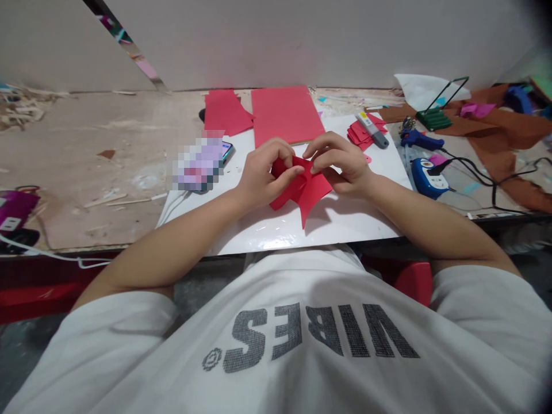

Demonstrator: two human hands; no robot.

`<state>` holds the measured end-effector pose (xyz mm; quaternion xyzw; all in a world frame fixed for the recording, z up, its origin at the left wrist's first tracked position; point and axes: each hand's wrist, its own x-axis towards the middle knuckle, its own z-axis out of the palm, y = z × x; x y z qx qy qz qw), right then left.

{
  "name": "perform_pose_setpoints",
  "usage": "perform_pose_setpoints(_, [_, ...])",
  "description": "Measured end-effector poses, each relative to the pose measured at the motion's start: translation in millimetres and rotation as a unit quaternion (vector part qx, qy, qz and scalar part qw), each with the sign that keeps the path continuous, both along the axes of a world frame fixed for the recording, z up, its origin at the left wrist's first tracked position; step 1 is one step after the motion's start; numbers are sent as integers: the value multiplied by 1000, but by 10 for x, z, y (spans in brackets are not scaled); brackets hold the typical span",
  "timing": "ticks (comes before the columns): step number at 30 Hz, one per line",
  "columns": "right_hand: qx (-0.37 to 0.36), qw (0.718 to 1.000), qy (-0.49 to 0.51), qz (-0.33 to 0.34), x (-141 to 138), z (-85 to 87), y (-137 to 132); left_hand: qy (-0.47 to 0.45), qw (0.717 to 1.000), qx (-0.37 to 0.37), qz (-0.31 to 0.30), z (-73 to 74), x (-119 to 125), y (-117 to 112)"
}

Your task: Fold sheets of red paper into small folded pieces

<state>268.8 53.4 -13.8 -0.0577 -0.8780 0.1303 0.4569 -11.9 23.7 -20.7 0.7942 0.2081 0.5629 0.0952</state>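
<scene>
Upside down, big dark letters on the white shirt (pixel 194 339) spell VIBES. A cutter (pixel 373 131) with a yellow label, too small to read, lies on small red pieces (pixel 357 135) near the right edge of the shiny white board (pixel 276 230). Over the board's middle, the folded red paper (pixel 314 192) is between both hands. The left hand (pixel 268 171) pinches its left side. The right hand (pixel 342 164) has bent fingers touching its right side; whether they pinch cannot be told. One sharp paper tip points to the board's front edge.
</scene>
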Motion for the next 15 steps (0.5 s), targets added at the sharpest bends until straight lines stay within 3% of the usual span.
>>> perform_pose_setpoints(7, [4,999,-37,16,31,-3,54,88,995,18,-45,-18,-179,93])
perform_pose_setpoints(9, [9,999,-31,23,30,2,56,105,993,-14,-47,-38,-223,126])
perform_pose_setpoints(12, [2,999,-36,25,21,-1,49,102,992,-66,-28,-64,-240,166])
perform_pose_setpoints(15, [-6,999,-39,23,-6,-6,21,78,996,-26,-17,-70,-205,189])
